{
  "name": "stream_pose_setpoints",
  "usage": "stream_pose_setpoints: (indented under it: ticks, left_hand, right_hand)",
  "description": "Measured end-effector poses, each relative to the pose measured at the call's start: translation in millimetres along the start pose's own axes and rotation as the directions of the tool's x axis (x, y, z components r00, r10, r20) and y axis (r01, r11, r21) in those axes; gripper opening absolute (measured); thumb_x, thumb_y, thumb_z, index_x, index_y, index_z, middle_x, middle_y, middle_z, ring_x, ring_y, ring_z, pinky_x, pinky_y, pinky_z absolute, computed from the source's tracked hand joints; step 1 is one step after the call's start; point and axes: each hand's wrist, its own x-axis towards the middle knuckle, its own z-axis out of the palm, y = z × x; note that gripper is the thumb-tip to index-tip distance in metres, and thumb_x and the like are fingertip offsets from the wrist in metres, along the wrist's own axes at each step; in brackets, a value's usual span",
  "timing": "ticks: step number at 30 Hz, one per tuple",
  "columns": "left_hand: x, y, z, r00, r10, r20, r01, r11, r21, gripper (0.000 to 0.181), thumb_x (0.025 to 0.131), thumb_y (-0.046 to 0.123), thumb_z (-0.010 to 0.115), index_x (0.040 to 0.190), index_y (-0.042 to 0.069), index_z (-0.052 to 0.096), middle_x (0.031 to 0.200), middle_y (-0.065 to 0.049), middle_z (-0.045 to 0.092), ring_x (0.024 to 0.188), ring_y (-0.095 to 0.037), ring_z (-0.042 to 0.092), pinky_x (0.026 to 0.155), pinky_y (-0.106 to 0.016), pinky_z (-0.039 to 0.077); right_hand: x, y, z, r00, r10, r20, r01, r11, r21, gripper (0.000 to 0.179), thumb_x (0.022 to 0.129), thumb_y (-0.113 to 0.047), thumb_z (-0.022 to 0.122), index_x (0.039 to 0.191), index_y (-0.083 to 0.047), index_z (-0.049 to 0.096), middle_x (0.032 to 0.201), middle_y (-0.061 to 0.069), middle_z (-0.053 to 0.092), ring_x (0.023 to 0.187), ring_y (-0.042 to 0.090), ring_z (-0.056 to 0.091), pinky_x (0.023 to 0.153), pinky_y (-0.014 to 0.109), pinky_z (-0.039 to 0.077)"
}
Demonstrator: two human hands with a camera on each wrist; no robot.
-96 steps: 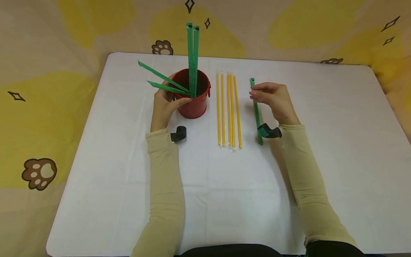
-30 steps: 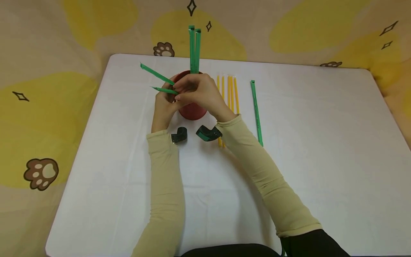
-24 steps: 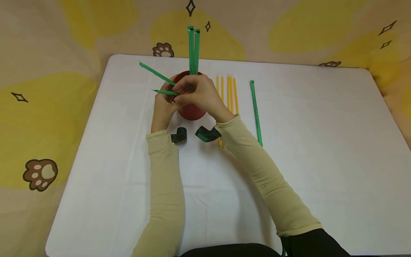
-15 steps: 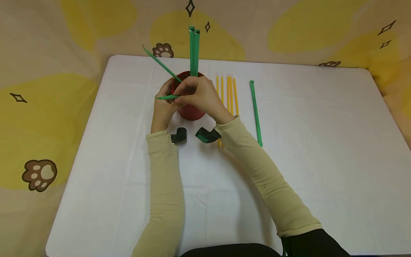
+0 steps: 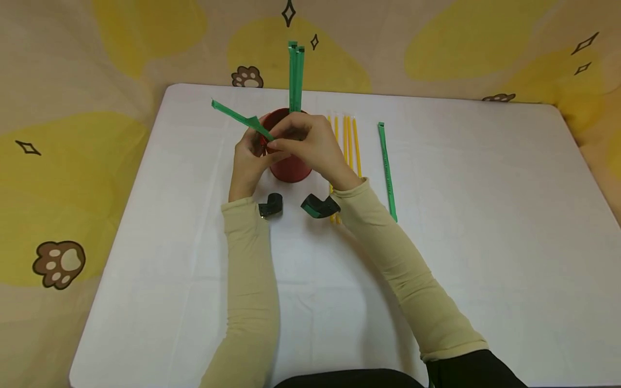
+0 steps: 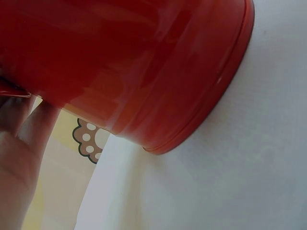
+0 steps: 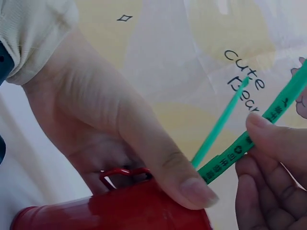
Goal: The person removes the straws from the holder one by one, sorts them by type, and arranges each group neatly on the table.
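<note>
My left hand (image 5: 247, 167) grips a red metal bucket (image 5: 290, 171) round its left side, the thumb along the near rim. The bucket's wall (image 6: 124, 62) fills much of the left wrist view. Over the bucket's mouth, my right hand (image 5: 315, 148) pinches a straw in a green printed paper wrapper (image 7: 232, 155) between thumb and fingers. A second green-wrapped straw (image 7: 221, 125) leans out to the left beside it. Several more green-wrapped straws (image 5: 296, 75) stand upright at the bucket's back. Their lower ends are hidden by the right hand and the bucket.
Several yellow straws in clear wrappers (image 5: 356, 145) lie side by side right of the bucket, partly under the right forearm. One more green-wrapped straw (image 5: 387, 172) lies farther right on the white table (image 5: 485, 242). A patterned cloth (image 5: 436, 48) rises behind.
My right hand has left the green-wrapped straw on the table and come over the bucket. Lately the lower leaning straw has swung up against the other. The left hand stays on the bucket.
</note>
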Motion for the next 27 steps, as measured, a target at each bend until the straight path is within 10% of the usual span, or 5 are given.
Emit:
stream_pose_setpoints:
  ticks: [15, 27]
  left_hand:
    - [-0.2, 0.3, -1.3, 1.0, -0.007, 0.001, 0.006, 0.999, 0.037, 0.073, 0.071, 0.008, 0.082, 0.136, 0.006, 0.049, 0.131, -0.01, 0.053, 0.121, -0.02, 0.048, 0.105, -0.027, 0.036]
    - [-1.0, -0.8, -0.9, 1.0, 0.001, -0.013, -0.001, 0.999, 0.039, 0.07, 0.072, -0.004, 0.078, 0.135, 0.007, 0.05, 0.13, -0.009, 0.055, 0.117, -0.021, 0.049, 0.103, -0.029, 0.039]
  right_hand:
    - [-6.6, -11, -21, 0.984, -0.062, -0.165, 0.087, 0.985, 0.15, 0.011, 0.081, 0.005, 0.069, 0.092, 0.006, 0.068, 0.085, 0.008, 0.069, 0.074, 0.023, 0.064, 0.064, 0.029, 0.054]
    - [-12.9, -17, -44, 0.933, -0.118, -0.34, 0.2, 0.955, 0.217, 0.012, 0.08, 0.011, 0.067, 0.085, 0.0, 0.07, 0.081, 0.006, 0.068, 0.076, 0.024, 0.062, 0.078, 0.033, 0.053]
